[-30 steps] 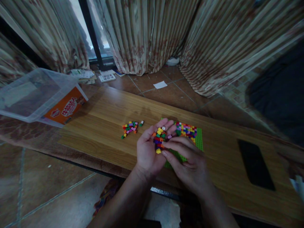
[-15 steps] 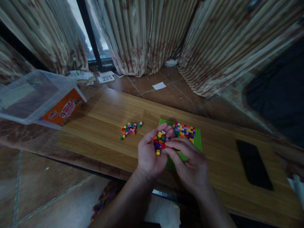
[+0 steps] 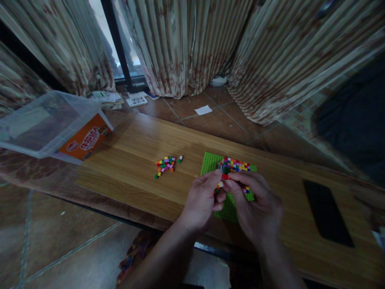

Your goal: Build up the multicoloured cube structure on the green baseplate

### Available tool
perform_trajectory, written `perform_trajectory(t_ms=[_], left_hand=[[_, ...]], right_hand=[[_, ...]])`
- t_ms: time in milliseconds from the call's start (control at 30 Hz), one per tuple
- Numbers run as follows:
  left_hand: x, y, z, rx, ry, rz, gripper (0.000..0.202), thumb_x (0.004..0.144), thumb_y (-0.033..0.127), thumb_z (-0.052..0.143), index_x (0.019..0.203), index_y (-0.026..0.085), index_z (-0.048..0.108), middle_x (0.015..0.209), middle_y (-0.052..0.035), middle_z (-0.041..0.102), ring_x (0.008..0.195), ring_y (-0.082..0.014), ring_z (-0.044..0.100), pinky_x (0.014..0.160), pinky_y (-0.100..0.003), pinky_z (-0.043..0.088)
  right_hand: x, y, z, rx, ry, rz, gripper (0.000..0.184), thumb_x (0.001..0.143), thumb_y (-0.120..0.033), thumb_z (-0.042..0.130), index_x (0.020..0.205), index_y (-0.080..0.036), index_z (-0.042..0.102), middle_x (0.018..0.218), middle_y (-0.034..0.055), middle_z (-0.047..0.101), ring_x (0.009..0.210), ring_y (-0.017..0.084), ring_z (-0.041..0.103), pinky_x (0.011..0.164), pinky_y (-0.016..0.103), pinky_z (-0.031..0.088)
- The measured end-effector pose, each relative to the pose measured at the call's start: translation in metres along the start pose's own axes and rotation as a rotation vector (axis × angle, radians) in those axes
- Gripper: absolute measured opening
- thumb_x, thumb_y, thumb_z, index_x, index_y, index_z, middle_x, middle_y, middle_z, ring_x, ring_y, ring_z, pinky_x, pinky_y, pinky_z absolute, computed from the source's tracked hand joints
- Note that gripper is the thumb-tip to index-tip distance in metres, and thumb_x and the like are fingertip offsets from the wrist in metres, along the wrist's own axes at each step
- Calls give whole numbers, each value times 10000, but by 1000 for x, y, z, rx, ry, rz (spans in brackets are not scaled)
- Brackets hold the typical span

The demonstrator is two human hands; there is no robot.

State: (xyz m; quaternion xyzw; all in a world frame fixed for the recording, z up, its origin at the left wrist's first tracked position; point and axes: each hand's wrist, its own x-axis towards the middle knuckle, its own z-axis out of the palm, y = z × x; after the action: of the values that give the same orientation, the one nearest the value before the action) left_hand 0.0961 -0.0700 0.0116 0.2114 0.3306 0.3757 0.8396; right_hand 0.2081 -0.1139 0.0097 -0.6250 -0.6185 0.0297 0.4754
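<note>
My left hand (image 3: 202, 200) is curled closed around several small coloured bricks; a white and a green one peek out at its fingers. Between the thumb and finger of my right hand (image 3: 255, 204) is a small red brick (image 3: 224, 176), with my left thumb right beside it. Both hands are above a green baseplate (image 3: 210, 161). On that plate stands a block of many-coloured bricks (image 3: 236, 163), partly hidden by my fingers. A loose pile of small bricks (image 3: 165, 164) lies on the wooden table to the left.
A clear plastic bin (image 3: 48, 120) with an orange label stands at the table's left end. A black phone-like slab (image 3: 327, 212) lies on the wooden table (image 3: 135, 148) at the right. Papers (image 3: 136, 100) are on the tiled floor near the curtains (image 3: 180, 48).
My left hand has turned from an open palm holding bricks to a closed one. Both hands have moved right, toward the brick block, with the red brick in my right fingers.
</note>
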Motion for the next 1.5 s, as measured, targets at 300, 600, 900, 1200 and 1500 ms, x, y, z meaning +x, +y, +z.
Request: perform_trajectory(t_ms=[300,600,900,1200,1500], left_hand=[[-1,3,-2,369,-37,68,344,874,389,551,615,166,508,512,60,395,426,-35,324,408,-186,227],[-3,12,-5,131,-46,-45,242,810,363,618,737,134,591,628,24,492,435,-14,316,394,-153,137],[4,14,-10,-40,97,16,193,758,298,663,756,114,606,645,12,521,440,-12,333,388,-140,138],[4,12,-9,-31,99,9,186,778,296,644,769,112,615,647,13,525,443,-13,337,386,-138,148],[5,12,-9,-16,91,7,184,817,295,604,772,116,605,651,15,516,439,-15,331,383,-138,159]], right_hand=[[5,1,-15,141,-235,88,88,912,-207,616,923,-259,687,855,-13,671,783,124,636,713,258,502],[3,31,-27,434,-24,382,206,853,-293,697,1055,-318,726,893,-28,722,742,119,652,720,269,531],[6,47,-27,90,25,294,152,879,-351,644,925,-256,754,889,8,740,816,163,683,737,305,541],[2,45,-18,-128,-81,148,172,902,-347,615,943,-247,749,911,28,756,809,189,679,756,356,544],[3,51,-8,-192,-21,116,143,874,-347,647,849,-288,775,935,33,668,927,215,585,809,390,480]])
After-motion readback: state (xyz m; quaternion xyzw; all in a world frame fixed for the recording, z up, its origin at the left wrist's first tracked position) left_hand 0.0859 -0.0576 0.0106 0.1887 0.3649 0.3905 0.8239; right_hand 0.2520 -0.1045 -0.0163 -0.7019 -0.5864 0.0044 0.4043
